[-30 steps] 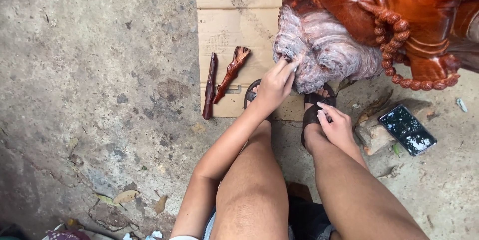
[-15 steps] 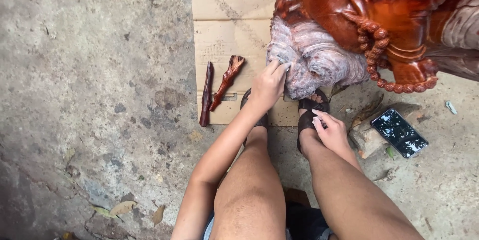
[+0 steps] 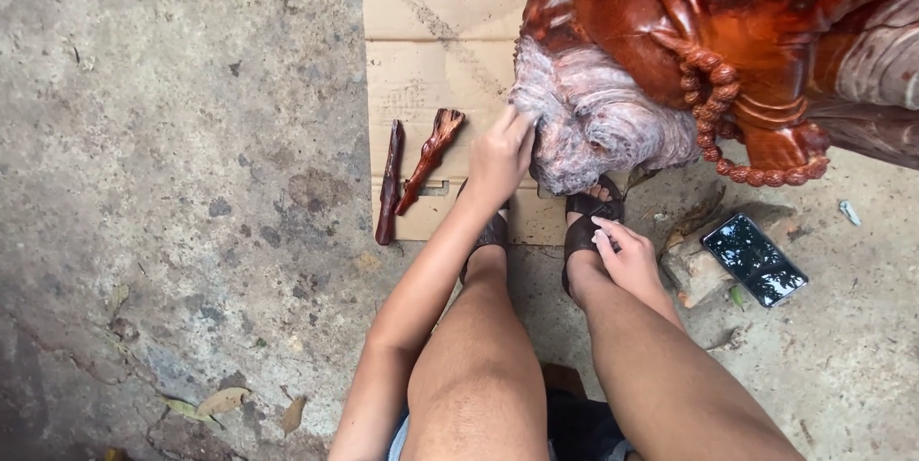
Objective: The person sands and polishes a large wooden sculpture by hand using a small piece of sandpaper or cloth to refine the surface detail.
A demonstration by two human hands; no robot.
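A large glossy red-brown wood carving stands at the top right, with a pale unpolished lobed part at its lower left and a carved bead string. My left hand reaches forward with its fingertips pressed to the left edge of the pale part; whether they pinch something small is hidden. My right hand rests flat on the dark sandal on my right foot, holding nothing.
A flattened cardboard sheet lies under the carving. Two slim dark red wood pieces lie on it. A phone rests on a stone block at the right. Rough concrete floor with dry leaves surrounds me.
My left hand has slid a little up and left along the edge of the pale part. The view has shifted slightly. My right hand stays on the sandal.
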